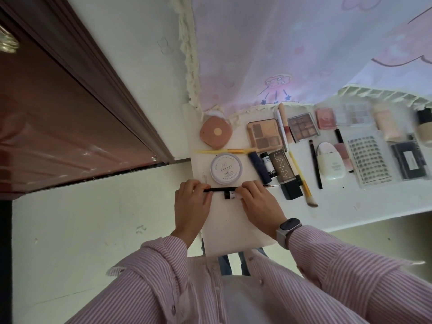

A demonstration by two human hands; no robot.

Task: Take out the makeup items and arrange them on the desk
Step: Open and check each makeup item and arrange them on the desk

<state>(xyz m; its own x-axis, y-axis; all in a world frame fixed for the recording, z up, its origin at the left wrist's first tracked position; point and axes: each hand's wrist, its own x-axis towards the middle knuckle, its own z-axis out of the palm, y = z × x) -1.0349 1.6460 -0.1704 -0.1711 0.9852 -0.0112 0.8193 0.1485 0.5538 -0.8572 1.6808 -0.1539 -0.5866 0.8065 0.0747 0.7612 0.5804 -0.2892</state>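
- Both hands are meeting at the near left end of the white tabletop (233, 220); the surface is reading smooth and matte
- Left hand (192, 204) is pinching the thin left end of a slim black pencil-shaped stick (221, 189); its grip is closed on that stick, fingers curled over it
- Right hand (258, 202) is holding the stick's other end, where a short black-and-white labelled tube (230, 195) is sitting just under the fingers; whether tube and stick are one piece cannot be told; this grip is also curled round the stick
- Stick is lying level, just at the tabletop, directly in front of a round white jar (226, 169) with a flat printed lid
- Beyond the jar, a rounded-square peach compact (216, 133) is lying flat; a yellow-handled brush (224, 151) is lying between the two
- To the right, a rectangular beige eyeshadow palette (265, 133) is showing matte brown pans; a dark tube printed UNNY (285, 174) with a square black cap is lying near it
- Farther right: a clear sheet of false lashes (369, 159), in neat rows; a white rounded case (330, 163), glossy
- Right wrist is wearing a smartwatch (288, 226); striped pink sleeves (350, 265), woven fabric
- Pink printed curtain (304, 43) is hanging behind the tabletop
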